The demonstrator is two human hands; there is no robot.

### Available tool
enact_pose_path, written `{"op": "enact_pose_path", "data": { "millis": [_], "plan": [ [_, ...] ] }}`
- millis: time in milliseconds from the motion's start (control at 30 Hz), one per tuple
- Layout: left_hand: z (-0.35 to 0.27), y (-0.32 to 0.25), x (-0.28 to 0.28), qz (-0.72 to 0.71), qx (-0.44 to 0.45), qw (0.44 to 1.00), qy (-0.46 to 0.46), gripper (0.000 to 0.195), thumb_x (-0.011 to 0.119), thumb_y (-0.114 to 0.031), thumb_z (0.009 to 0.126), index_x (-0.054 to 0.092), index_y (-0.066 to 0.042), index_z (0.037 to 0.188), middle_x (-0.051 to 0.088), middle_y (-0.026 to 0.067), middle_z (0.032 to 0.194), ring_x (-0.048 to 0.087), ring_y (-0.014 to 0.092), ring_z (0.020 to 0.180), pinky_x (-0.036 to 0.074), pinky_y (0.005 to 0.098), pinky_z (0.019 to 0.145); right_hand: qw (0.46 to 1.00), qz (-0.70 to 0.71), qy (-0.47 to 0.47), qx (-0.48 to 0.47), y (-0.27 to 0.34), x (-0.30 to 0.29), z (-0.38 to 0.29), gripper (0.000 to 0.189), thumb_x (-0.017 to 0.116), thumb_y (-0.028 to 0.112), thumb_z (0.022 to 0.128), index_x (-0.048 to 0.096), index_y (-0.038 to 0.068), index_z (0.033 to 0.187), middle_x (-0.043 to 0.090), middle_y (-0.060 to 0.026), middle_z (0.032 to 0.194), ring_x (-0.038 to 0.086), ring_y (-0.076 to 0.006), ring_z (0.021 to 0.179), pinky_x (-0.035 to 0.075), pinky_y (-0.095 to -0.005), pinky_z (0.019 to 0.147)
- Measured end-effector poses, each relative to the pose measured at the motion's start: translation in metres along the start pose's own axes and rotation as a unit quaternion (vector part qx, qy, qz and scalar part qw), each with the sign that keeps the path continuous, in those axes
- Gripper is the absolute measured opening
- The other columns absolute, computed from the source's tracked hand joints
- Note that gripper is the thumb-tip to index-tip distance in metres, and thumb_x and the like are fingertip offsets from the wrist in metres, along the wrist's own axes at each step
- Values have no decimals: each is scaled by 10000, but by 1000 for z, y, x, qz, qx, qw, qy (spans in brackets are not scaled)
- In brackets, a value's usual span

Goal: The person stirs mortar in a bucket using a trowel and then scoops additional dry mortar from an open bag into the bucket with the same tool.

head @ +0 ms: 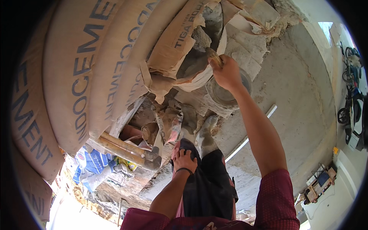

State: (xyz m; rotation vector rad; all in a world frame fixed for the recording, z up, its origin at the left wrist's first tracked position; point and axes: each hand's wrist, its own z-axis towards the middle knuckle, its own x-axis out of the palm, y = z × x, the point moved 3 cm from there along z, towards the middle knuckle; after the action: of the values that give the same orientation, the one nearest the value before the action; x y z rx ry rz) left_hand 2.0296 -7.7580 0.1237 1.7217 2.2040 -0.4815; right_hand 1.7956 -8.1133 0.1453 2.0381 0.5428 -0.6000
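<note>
My right hand (227, 70) grips the short wooden handle (214, 56) of a hand tool, which looks like a trowel. The tool's head reaches into a torn-open paper cement bag (168, 51). Grey cement powder (187, 66) lies inside the bag, with a grey lump (201, 38) close to the tool; how far the blade sinks in is hidden. Below my right wrist stands a round, dusty bucket (227, 92), partly covered by the hand and forearm. My left hand (185, 162) rests on my bent knee with its fingers spread, holding nothing.
Full cement bags (77, 74) with printing are stacked at left. Two tool handles (126, 149) lie below them, near blue-and-white sacks (95, 164). Torn paper (244, 49) and a pale strip (237, 151) lie on the concrete floor (296, 86). Motorcycles (352, 115) stand far right.
</note>
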Motion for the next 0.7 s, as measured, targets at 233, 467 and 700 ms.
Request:
{"op": "enact_pose_path", "data": {
  "millis": [233,467,700],
  "plan": [
    [-1,-1,-4,-3,-19,999,26,536,728,-428,927,634,-200,1404,500,90,1561,299,348,1577,349,523,1244,1000,7,17,-7,-10,-38,-41,406,706,356,991,703,-48,1037,710,-238,816,703,-374,747,529,-464,723],
    [0,-3,-2,12,-7,1000,10,509,743,-411,918,643,-196,1369,505,76,1551,316,346,1571,375,531,1226,998,62,-22,4,-61,-57,-111,395,732,346,989,689,-34,1087,690,-182,758,678,-263,647,513,-411,630],
    [4,0,5,32,2,999,-2,509,751,-405,909,644,-201,1363,511,78,1538,345,345,1553,396,531,1213,991,87,-88,48,-172,-10,-155,339,739,304,988,692,-3,1123,703,-190,791,697,-289,637,530,-400,622]
  ]
}}
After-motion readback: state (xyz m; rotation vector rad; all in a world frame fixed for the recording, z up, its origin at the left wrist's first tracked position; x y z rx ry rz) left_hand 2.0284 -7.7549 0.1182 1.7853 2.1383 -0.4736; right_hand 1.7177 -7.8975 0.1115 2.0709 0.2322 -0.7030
